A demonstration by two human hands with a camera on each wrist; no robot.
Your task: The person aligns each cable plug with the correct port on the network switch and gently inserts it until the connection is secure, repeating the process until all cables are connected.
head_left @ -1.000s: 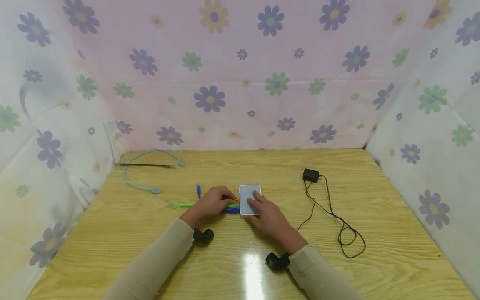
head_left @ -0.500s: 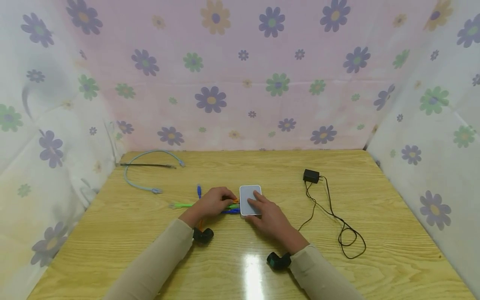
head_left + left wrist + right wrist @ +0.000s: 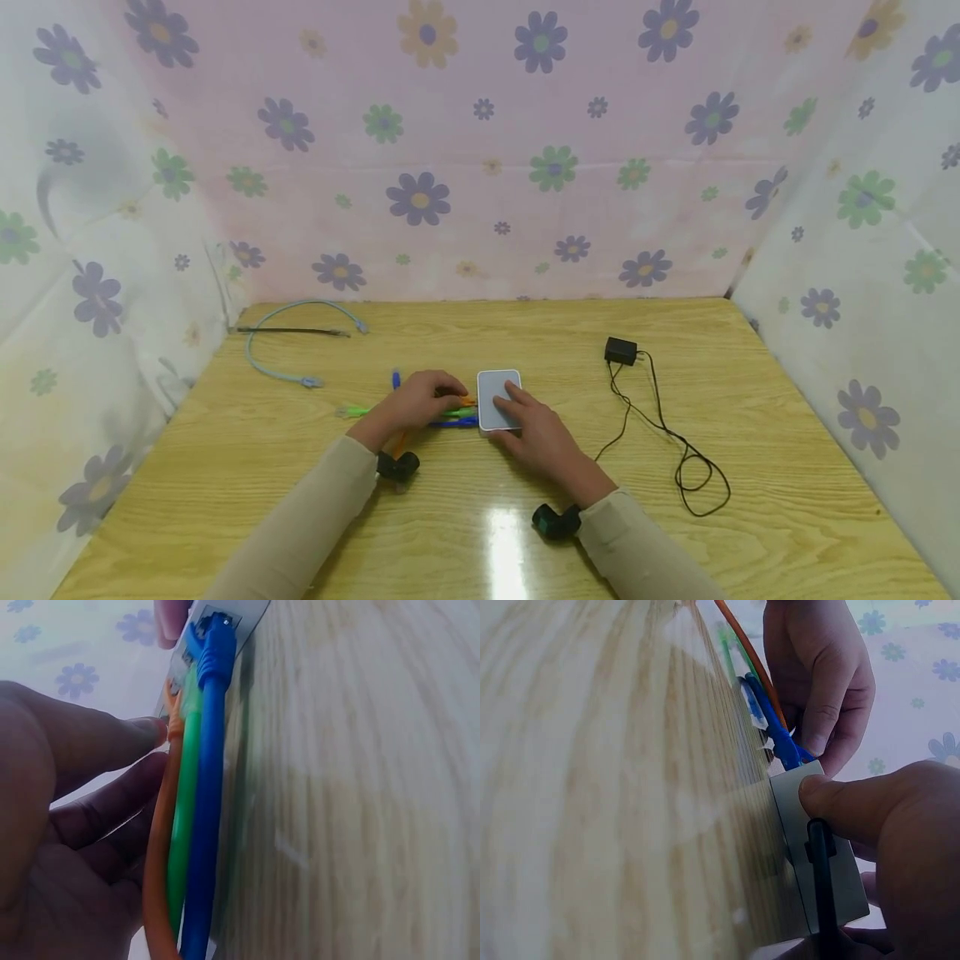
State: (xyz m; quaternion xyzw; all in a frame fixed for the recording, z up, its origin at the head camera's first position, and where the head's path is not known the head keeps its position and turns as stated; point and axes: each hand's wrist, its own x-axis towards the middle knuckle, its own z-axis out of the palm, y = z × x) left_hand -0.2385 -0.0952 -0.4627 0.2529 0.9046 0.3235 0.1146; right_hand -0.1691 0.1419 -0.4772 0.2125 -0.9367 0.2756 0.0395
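A small white network switch [image 3: 497, 383] with a grey top lies flat mid-table. Orange [image 3: 157, 847], green [image 3: 184, 817] and blue network cables [image 3: 210, 765] run into its left side, seen close in the left wrist view. My left hand [image 3: 420, 400] hovers over these cables, thumb and fingertips right beside the orange plug, not closed round it. The right hand [image 3: 543, 433] holds the switch, fingers spread on its top and thumb [image 3: 840, 802] pressed against its near side. A black power cord [image 3: 823, 892] enters that side, below the thumb.
At the back left lie a light blue network cable [image 3: 258, 363] and a short black cable [image 3: 292, 330]. A black power adapter [image 3: 621, 351] sits at the right, its looped cord [image 3: 678, 442] trailing toward the switch. Flowered cloth [image 3: 480, 167] encloses the wooden table [image 3: 750, 400].
My left hand has drawn back slightly to the left, away from the orange plug, showing more of the cables. The right hand and the switch have stayed in place.
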